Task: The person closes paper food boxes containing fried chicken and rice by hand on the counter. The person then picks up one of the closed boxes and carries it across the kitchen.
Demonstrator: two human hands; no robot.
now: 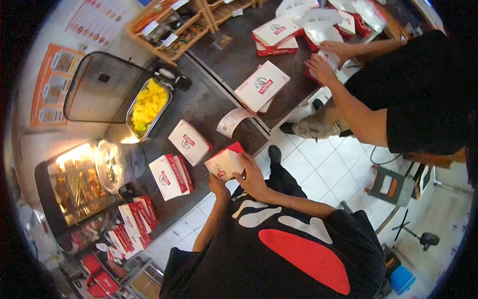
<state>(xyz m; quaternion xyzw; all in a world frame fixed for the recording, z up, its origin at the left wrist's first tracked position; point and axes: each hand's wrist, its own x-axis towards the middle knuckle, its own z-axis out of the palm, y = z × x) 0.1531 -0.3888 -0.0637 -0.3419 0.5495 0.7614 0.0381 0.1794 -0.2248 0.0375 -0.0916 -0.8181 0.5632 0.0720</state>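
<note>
A small white and red box [223, 163] is held between my two hands at the edge of the dark counter. My left hand [219, 188] grips its lower left corner. On its right side and top, my right hand [251, 175] has its fingers wrapped round. Just left of it on the counter stands a closed white box [188, 143]. Another white box [167, 178] with red sides lies nearer the front edge. A curled paper receipt [233, 122] rests above the held box.
A co-worker's hands [326, 62] hold a box at the upper right. A larger white box [262, 86] and stacked boxes [275, 31] lie on the far counter. A tray of yellow food [148, 107], a lit food warmer [79, 183] and red-white cartons [134, 224] stand to the left.
</note>
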